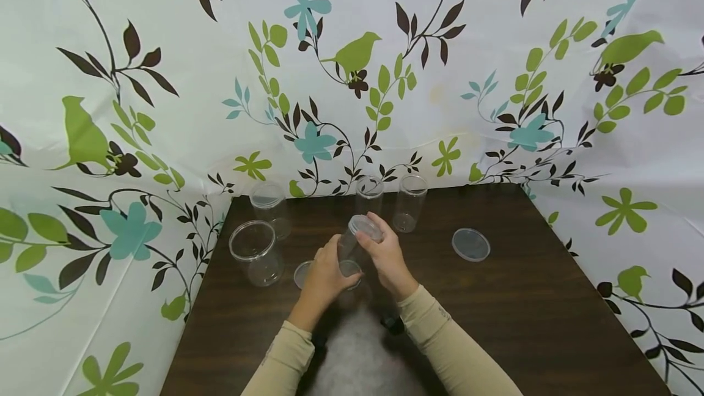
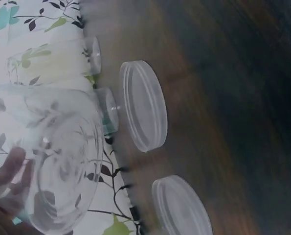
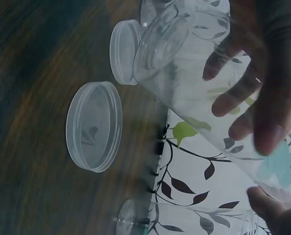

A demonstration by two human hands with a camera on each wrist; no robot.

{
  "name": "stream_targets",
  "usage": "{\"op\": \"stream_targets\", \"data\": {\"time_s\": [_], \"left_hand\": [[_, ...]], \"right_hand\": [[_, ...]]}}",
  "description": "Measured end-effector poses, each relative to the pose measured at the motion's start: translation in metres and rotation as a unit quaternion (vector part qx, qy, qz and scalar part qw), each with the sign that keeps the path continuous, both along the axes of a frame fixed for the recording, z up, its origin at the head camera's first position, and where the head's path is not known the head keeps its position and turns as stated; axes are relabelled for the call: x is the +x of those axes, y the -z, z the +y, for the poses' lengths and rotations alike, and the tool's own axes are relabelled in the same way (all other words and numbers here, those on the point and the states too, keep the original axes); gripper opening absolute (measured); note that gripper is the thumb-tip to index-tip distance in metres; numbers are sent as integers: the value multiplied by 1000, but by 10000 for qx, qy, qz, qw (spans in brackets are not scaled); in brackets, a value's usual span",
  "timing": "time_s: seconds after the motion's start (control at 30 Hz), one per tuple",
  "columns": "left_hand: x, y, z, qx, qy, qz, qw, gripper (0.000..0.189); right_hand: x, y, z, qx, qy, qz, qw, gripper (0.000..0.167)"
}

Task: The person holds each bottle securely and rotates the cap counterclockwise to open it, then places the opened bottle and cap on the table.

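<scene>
A clear plastic jar [image 1: 353,249] is held tilted above the table in front of me. My left hand [image 1: 324,274] grips its lower body; those fingers [image 3: 233,105] show through the clear wall in the right wrist view. At its top end sits a translucent lid [image 1: 365,226], where my right hand [image 1: 387,255] holds on with thumb and fingers. Below the jar, one loose lid [image 3: 94,126] lies on the table, and another lid [image 3: 124,51] lies to its left, partly behind my left hand in the head view.
Clear jars stand around: a wide jar [image 1: 255,252] at left, a jar [image 1: 271,211] behind it, a jar [image 1: 368,191] at the back middle and a jar [image 1: 411,203] beside that. A further lid [image 1: 470,244] lies right on the dark table [image 1: 522,310]. A patterned cloth [image 1: 352,78] hangs behind.
</scene>
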State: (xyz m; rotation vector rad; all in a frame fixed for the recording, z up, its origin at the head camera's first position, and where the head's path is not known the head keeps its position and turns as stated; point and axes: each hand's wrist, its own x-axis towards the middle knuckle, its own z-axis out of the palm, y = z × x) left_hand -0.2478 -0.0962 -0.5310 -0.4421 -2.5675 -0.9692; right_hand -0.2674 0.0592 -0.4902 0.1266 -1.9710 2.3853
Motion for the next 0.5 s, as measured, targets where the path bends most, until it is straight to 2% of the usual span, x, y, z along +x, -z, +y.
{"op": "stream_targets", "data": {"time_s": [0.13,0.3,0.43,0.5], "left_hand": [[0,-3,-4,56,320,-315,9990,86],[0,-11,-12,134,723,-792,9941,85],[-1,-20,-23,240,1208,-1182,9853,83],[-2,-22,-28,337,1492,-1491,9769,81]], "right_hand": [[-1,-1,-2,-393,22,-41,9992,58],[-2,-1,2,-230,-135,76,9996,54],[-5,2,8,-209,-529,286,9980,56],[-5,6,11,-236,-735,424,9961,58]]}}
